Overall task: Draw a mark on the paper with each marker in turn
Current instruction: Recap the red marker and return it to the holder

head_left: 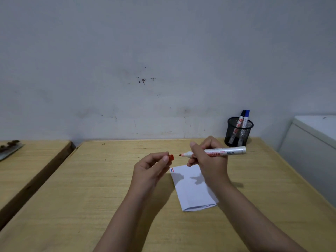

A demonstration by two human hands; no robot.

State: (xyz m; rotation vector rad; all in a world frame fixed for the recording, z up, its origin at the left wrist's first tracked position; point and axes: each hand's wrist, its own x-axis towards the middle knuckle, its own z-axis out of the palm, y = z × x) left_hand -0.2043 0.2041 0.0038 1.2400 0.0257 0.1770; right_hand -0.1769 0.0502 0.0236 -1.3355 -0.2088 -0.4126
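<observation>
Left of the paper (192,186), the left hand (151,170) is closed around a red cap (171,158), above the desk (109,179). Over the paper's far edge, the right hand (207,159) grips the uncapped red marker (214,152), tip toward the cap, not touching. Behind the paper, to the right, a mesh cup (238,132) holds a black marker (241,118) and a blue marker (246,117).

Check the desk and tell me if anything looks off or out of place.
Nothing on the desk stands out. The paper lies slightly askew, and the wall behind carries dark specks and scuffs.
</observation>
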